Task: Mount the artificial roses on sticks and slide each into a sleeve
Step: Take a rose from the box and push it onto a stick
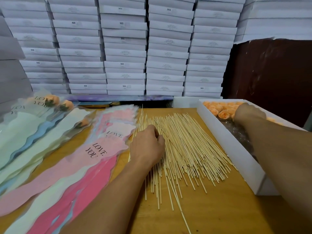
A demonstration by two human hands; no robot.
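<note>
A wide pile of thin wooden sticks [187,146] lies spread over the middle of the wooden table [222,210]. My left hand [146,145] rests on the pile's left side, its curled fingers pinching at a stick. Peach artificial roses [221,114] fill the far end of a long white box [236,149] on the right. My right hand [248,113] reaches in among those roses; its fingers are hidden behind the back of the hand. A fan of pink "LOVE YOU" sleeves [94,152] lies to the left of the sticks.
Sleeved peach roses [54,101] lie on pale green and blue sleeves at the far left. Stacks of flat white boxes [125,53] wall off the back of the table. Crinkled clear film [236,130] lines the rose box.
</note>
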